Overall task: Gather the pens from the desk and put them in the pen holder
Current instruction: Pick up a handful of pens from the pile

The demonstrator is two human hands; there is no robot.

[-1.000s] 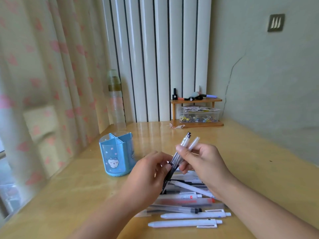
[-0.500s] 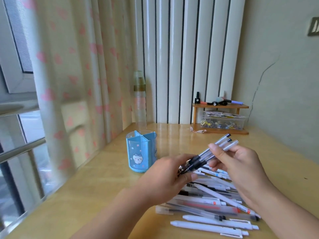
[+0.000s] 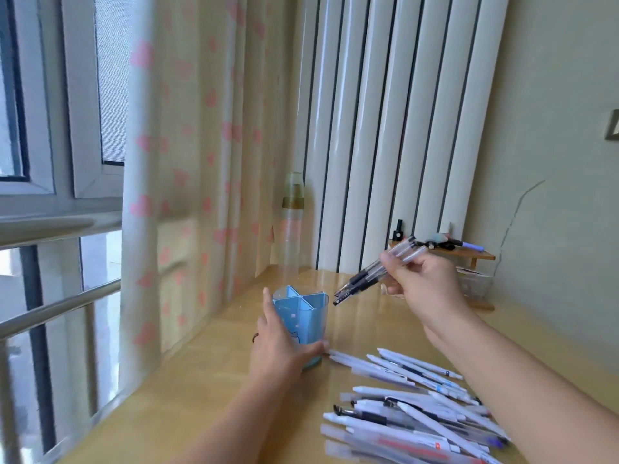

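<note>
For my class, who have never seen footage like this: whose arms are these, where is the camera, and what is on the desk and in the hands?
There is no machine here. The one picture comes from a camera worn on a person's head, looking down at their own arms. The left hand grips a blue pen holder with divided compartments, standing on the wooden desk. The right hand holds a bundle of clear pens, tips pointing down towards the holder. A pile of loose pens lies on the desk near the person.
</note>
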